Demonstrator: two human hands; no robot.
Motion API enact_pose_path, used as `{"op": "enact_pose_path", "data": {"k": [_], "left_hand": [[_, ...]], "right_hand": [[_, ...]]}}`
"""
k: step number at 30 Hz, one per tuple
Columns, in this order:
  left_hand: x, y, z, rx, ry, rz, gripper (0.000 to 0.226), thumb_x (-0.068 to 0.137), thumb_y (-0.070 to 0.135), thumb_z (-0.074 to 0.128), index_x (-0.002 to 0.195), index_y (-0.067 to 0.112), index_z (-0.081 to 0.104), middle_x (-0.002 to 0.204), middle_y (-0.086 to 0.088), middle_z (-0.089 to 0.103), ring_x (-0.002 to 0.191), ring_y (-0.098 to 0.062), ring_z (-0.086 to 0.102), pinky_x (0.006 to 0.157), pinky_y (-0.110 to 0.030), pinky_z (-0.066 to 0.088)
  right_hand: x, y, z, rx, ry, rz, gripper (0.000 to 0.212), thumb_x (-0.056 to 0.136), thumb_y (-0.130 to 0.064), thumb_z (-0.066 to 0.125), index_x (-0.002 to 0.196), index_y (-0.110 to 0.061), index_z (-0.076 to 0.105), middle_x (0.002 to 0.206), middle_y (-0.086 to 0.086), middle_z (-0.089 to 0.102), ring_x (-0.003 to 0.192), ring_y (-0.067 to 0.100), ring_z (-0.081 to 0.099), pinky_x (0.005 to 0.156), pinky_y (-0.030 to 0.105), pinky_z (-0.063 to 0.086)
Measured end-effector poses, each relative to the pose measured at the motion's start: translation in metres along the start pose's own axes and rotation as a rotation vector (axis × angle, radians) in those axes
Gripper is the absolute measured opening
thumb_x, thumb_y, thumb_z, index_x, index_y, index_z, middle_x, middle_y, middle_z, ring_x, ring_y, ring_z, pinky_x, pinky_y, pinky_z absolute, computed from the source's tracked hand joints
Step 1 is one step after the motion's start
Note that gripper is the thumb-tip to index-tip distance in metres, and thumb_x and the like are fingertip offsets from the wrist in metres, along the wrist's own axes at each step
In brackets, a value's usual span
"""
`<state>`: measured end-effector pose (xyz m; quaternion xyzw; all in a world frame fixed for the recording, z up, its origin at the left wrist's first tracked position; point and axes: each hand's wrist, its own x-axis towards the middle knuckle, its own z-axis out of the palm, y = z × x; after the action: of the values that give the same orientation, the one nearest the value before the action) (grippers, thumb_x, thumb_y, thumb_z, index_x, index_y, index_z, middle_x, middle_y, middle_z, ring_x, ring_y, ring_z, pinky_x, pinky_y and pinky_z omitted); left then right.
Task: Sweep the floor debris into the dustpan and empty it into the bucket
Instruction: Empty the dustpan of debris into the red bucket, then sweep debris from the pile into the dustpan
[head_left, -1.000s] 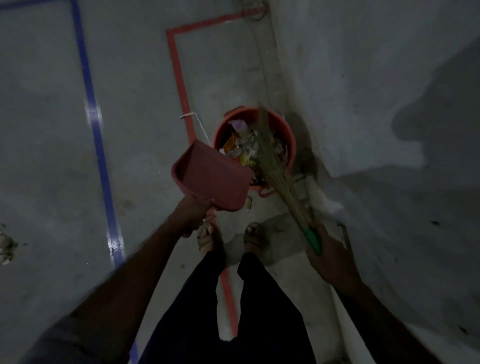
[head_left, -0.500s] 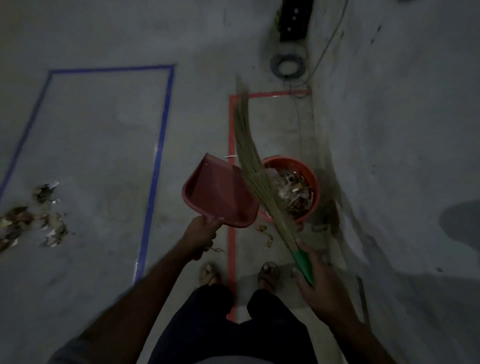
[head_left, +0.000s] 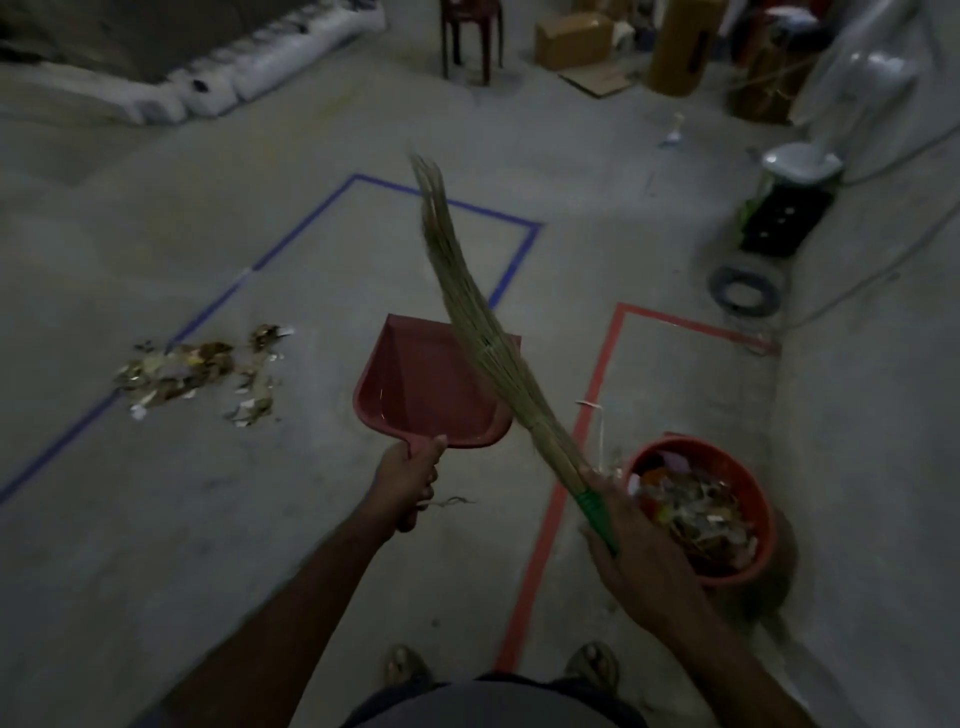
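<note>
So the round red plastic bucket (head_left: 754, 545) sits on the floor at lower right, inside the red tape outline (head_left: 592, 384) and close to the grey wall (head_left: 872, 467). It's packed nearly to the rim with mixed scraps, paper bits and dry leafy stuff. The red plastic dustpan (head_left: 415, 384) is up in the air in front of me, open mouth facing away, and the pan looks bare inside, can't see anything in it. Left hand (head_left: 408, 480) has its fingers curled tight round the dustpan handle, thumb on top. Right hand (head_left: 631, 540) is wrapped round the green grip of the straw grass broom (head_left: 467, 312), bristles pointing up and away, crossing over the right corner of the dustpan.

The pile of floor debris (head_left: 200, 371), dry leaves and torn paper, lies off to the left, straddling the left line of the blue tape rectangle (head_left: 291, 249), well apart from the bucket. Between the pile and the dustpan it's just open grey concrete floor (head_left: 171, 545), and there's open floor in front of my sandalled feet too.

Edges: wall runs down the right side with a cable coil (head_left: 745, 291) and a dark box (head_left: 784, 218) against it, cardboard boxes (head_left: 571, 39) and a chair (head_left: 470, 31) at the far end, white sacks (head_left: 249, 62) top left
</note>
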<state>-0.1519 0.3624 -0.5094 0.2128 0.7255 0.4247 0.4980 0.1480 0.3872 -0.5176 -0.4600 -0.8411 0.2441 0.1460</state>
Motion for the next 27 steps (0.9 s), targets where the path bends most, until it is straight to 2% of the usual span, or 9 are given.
{"op": "enact_pose_path", "data": {"k": [2,4,5,7,10,12,16,23,27], "left_hand": [[0.000,-0.010,-0.050,-0.017,0.084,0.012,0.037,0.099,0.039,0.062,0.077,0.015,0.045,0.053,0.002,0.038,0.038,-0.010,0.032,0.045,-0.020,0.024],[0.003,-0.023,-0.100,-0.041,0.148,-0.001,0.037,0.099,0.037,0.062,0.076,0.014,0.045,0.053,0.000,0.038,0.038,-0.010,0.032,0.043,-0.020,0.026],[0.004,-0.030,-0.124,-0.061,0.174,-0.012,0.038,0.098,0.036,0.063,0.073,0.015,0.045,0.053,0.000,0.037,0.037,-0.010,0.031,0.043,-0.020,0.026],[0.005,-0.040,-0.168,-0.107,0.222,-0.033,0.037,0.099,0.033,0.063,0.071,0.016,0.046,0.053,0.000,0.038,0.036,-0.009,0.032,0.041,-0.020,0.028],[-0.002,-0.050,-0.223,-0.153,0.280,-0.050,0.034,0.100,0.029,0.061,0.073,0.016,0.047,0.054,0.001,0.038,0.037,-0.009,0.032,0.039,-0.019,0.030],[-0.006,-0.058,-0.254,-0.175,0.317,-0.042,0.032,0.100,0.028,0.061,0.075,0.015,0.047,0.055,0.001,0.038,0.038,-0.008,0.032,0.039,-0.019,0.029],[-0.007,-0.075,-0.310,-0.248,0.420,-0.069,0.029,0.099,0.031,0.063,0.080,0.013,0.049,0.059,-0.002,0.041,0.040,-0.010,0.034,0.039,-0.022,0.030],[0.014,-0.100,-0.389,-0.307,0.522,-0.155,0.031,0.098,0.033,0.064,0.078,0.012,0.052,0.057,-0.001,0.045,0.041,-0.011,0.037,0.044,-0.022,0.033],[0.046,-0.110,-0.432,-0.342,0.575,-0.197,0.031,0.098,0.032,0.065,0.077,0.012,0.053,0.057,-0.002,0.044,0.040,-0.011,0.035,0.044,-0.021,0.032]], "right_hand": [[0.019,-0.035,0.015,-0.013,-0.042,-0.037,0.065,0.100,-0.042,0.050,0.157,-0.035,0.019,0.128,0.006,0.057,0.089,0.025,0.065,0.069,0.040,0.057],[0.037,-0.070,0.033,-0.068,-0.076,-0.077,0.066,0.099,-0.059,0.033,0.157,-0.031,0.023,0.128,0.007,0.058,0.094,0.029,0.066,0.073,0.043,0.056],[0.045,-0.086,0.044,-0.102,-0.075,-0.112,0.067,0.098,-0.063,0.028,0.156,-0.029,0.026,0.121,0.007,0.062,0.089,0.028,0.067,0.069,0.042,0.055],[0.061,-0.116,0.067,-0.143,-0.069,-0.163,0.062,0.099,-0.052,0.039,0.155,-0.031,0.026,0.107,0.004,0.063,0.074,0.023,0.066,0.058,0.036,0.052],[0.082,-0.158,0.100,-0.050,-0.163,-0.152,0.069,0.099,-0.039,0.051,0.155,-0.042,0.009,0.105,0.002,0.056,0.069,0.021,0.060,0.057,0.041,0.054],[0.094,-0.181,0.120,-0.042,-0.188,-0.179,0.069,0.099,-0.041,0.051,0.155,-0.041,0.009,0.103,0.002,0.056,0.068,0.021,0.059,0.056,0.042,0.053],[0.130,-0.223,0.147,-0.070,-0.216,-0.258,0.064,0.098,-0.051,0.043,0.154,-0.038,0.014,0.101,0.000,0.057,0.068,0.016,0.060,0.056,0.035,0.054],[0.206,-0.270,0.191,-0.127,-0.332,-0.337,0.063,0.102,-0.048,0.042,0.156,-0.038,0.011,0.107,-0.003,0.056,0.076,0.012,0.059,0.063,0.031,0.053],[0.267,-0.297,0.229,-0.111,-0.433,-0.325,0.061,0.103,-0.043,0.044,0.155,-0.036,0.014,0.124,-0.001,0.055,0.099,0.017,0.061,0.077,0.030,0.050]]}}
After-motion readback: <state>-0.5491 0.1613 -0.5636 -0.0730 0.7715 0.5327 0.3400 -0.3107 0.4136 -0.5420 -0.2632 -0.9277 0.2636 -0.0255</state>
